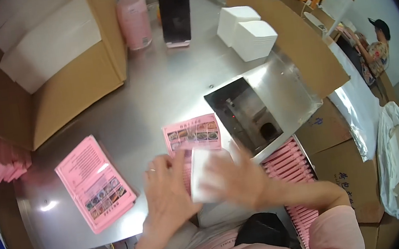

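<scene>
In front of me on the metal table, a pink printed sheet with rows of small food pictures lies beneath a white folded paper napkin. My left hand rests at their left side, fingers stretched out over the sheet's edge and thumb beside the napkin. Over the napkin's right part is my right hand, smeared by motion, so its grip does not show. A thick stack of similar pink sheets lies to the left.
A metal machine with a dark opening stands at the right, above a row of pink packets. Napkin stacks, a phone and a pink bottle stand behind. An open carton fills the far left. Another person sits at far right.
</scene>
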